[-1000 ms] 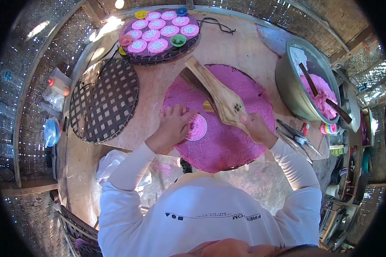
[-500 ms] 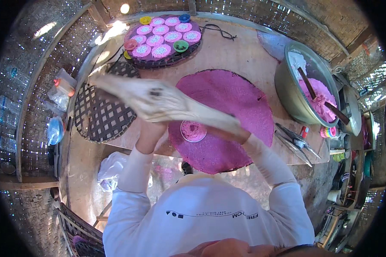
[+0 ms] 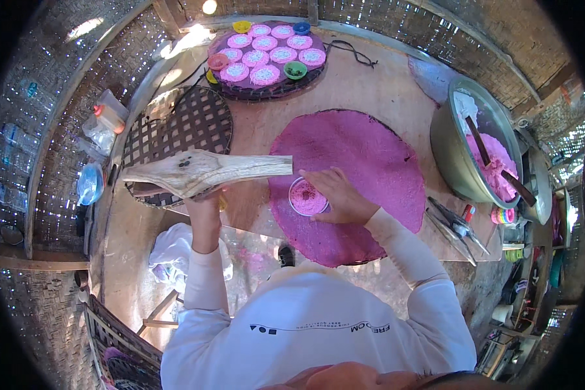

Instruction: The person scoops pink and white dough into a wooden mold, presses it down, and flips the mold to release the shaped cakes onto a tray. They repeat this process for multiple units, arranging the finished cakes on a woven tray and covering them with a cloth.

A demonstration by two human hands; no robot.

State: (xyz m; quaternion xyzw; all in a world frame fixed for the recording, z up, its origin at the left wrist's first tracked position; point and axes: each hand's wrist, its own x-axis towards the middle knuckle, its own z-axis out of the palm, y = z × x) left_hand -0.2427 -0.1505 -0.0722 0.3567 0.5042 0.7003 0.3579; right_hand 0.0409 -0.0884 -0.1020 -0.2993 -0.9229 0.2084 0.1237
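My left hand (image 3: 205,211) is closed under a long, pale wooden tool (image 3: 201,170) with a bulging middle, small dark holes and a straight, flat-ended handle. The handle stretches toward the pink cloth (image 3: 377,162). On that round cloth sits a small cup-like round dish (image 3: 307,197) with a pale rim and pink crumbly food in it. My right hand (image 3: 344,198) is at the dish's right side, thumb and fingers apart around the rim. Whether the fingertips press on the rim, I cannot tell.
A round tray (image 3: 266,90) of pink-and-white discs and small coloured bowls stands at the back. Left lies a dark woven lattice tray (image 3: 182,123). At right are a large metal basin (image 3: 452,156) of pink mass with wooden handles, and metal tongs (image 3: 455,224). A white bag (image 3: 179,253) lies below the table edge.
My right hand has let go of the wooden tool's handle and moved down to the small dish. The tool, blurred and slanted before, is now held nearly level in my left hand.
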